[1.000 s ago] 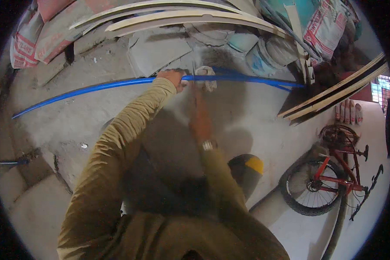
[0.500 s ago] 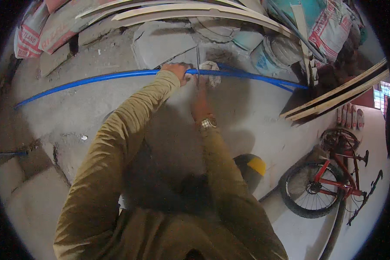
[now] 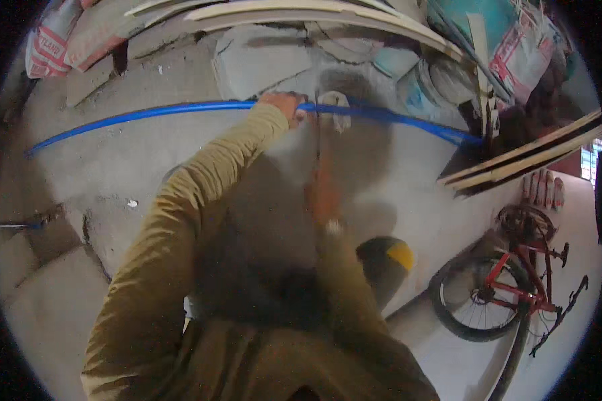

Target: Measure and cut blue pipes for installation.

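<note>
A long blue pipe [image 3: 147, 116] runs crosswise in front of me, with at least one more blue length near its right part. My left hand [image 3: 282, 107] is closed around it near the middle, pressing from above. Just right of that grip, a thin dark saw [image 3: 318, 137], seen edge-on, lies across the pipe. My right hand [image 3: 322, 194], smeared by motion, is closed on its near end, below the pipe. A whitish rag-like piece [image 3: 342, 112] sits by the pipe right of the saw. The cut itself is too blurred to make out.
Broken slabs [image 3: 261, 63] and a dirty bucket [image 3: 441, 80] stand beyond the pipe, with long pale strips [image 3: 301, 9] farther back. Sacks [image 3: 50, 47] lie far left. Wooden strips [image 3: 528, 157] jut in from the right, above a red bicycle [image 3: 508, 287]. A yellow-tipped dark shoe [image 3: 398, 255] is near my right arm.
My right hand has drawn back toward me, pulling the saw along across the pipe. My left hand keeps its hold on the pipe. The whole view has shifted slightly.
</note>
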Motion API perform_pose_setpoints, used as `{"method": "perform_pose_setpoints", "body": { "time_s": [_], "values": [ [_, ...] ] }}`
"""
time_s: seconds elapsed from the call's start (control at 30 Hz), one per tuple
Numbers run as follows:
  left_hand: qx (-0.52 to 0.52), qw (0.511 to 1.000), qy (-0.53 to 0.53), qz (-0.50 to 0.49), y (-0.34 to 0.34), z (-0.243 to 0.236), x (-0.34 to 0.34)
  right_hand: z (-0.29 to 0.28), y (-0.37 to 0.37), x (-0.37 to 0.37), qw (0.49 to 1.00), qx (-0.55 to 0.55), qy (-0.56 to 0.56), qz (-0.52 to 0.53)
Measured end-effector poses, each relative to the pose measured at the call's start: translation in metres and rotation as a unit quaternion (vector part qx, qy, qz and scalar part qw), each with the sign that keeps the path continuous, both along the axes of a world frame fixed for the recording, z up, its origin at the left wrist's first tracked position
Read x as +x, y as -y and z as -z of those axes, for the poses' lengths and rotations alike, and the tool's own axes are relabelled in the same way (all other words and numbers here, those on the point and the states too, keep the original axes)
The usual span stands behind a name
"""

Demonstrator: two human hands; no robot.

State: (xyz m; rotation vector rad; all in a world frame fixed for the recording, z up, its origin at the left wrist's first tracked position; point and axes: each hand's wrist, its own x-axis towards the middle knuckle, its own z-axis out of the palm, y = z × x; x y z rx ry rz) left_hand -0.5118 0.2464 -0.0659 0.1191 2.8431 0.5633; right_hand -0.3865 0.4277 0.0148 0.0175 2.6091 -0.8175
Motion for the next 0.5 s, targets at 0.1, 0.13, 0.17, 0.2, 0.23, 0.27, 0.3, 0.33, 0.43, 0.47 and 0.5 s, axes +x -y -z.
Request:
{"method": "perform_pose_setpoints", "body": {
  "time_s": [0.1,0.13,0.17,0.2,0.23,0.27,0.3,0.33,0.43,0.47,0.5],
  "values": [
    [0.028,0.999,0.017,0.038,-0.011,-0.040,-0.022,0.027,-0.005,-0.039,0.992,0.106,-0.018,-0.067],
    [0.028,0.999,0.017,0.035,-0.012,-0.034,-0.023,0.030,-0.011,-0.030,0.992,0.105,-0.018,-0.070],
    [0.003,0.999,0.024,0.030,-0.014,-0.026,-0.025,0.031,-0.021,-0.013,0.987,0.057,-0.131,-0.070],
    [-0.025,0.999,0.032,0.020,-0.006,-0.020,-0.024,0.032,-0.019,-0.004,0.968,0.003,-0.241,-0.072],
    [-0.025,0.999,0.035,0.019,-0.005,-0.024,-0.019,0.019,-0.011,-0.003,0.968,0.003,-0.238,-0.074],
    [-0.018,0.999,0.025,0.019,0.000,-0.028,-0.015,0.006,-0.002,-0.004,0.992,0.015,-0.122,-0.039],
    [-0.011,1.000,0.009,0.021,0.003,-0.035,-0.012,-0.005,0.008,-0.007,1.000,0.027,-0.009,-0.002],
    [-0.007,0.999,0.001,0.031,-0.007,-0.038,-0.017,0.002,0.004,-0.020,0.999,0.031,-0.017,0.009],
    [-0.026,0.999,0.009,0.034,-0.010,-0.044,-0.017,0.019,0.009,-0.049,0.993,0.004,-0.114,-0.018],
    [-0.004,0.999,0.011,0.036,-0.012,-0.046,-0.014,0.018,0.005,-0.041,0.988,-0.019,-0.153,-0.025],
    [0.017,0.999,0.015,0.030,-0.008,-0.048,-0.014,0.015,0.006,-0.037,0.980,-0.045,-0.190,-0.040]
  ]
}}
